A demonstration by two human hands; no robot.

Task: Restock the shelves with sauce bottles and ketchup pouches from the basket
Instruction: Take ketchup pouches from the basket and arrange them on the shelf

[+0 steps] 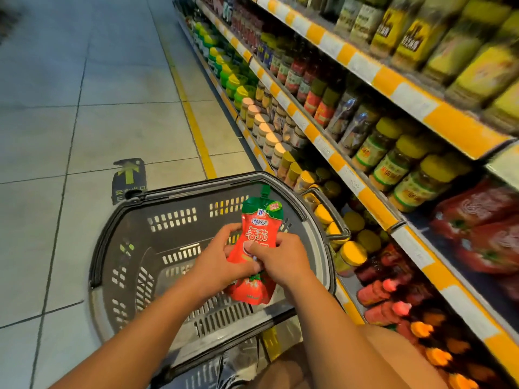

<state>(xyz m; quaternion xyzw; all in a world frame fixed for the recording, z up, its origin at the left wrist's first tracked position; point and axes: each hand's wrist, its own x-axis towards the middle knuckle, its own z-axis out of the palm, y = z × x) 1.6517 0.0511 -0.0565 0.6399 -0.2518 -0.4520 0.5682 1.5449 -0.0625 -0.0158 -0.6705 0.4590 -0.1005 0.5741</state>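
Note:
A red ketchup pouch [259,226] with a green spout top is held upright over the grey plastic basket [134,248]. My left hand [216,262] grips its left side and my right hand [276,259] pinches its middle from the right. A second red pouch [252,292] shows just below my hands; whether it is held or lies in the basket I cannot tell. The basket sits on the floor beside the shelves, and its visible inside looks bare. Red ketchup pouches [483,228] lie on the shelf at the right.
Shelves with orange price strips [373,203] run along the right, packed with jars, yellow-lidded jars [351,254] and red sauce bottles [384,293] low down. A tiled floor [84,122] with a yellow line and an arrow sticker [129,175] stretches left.

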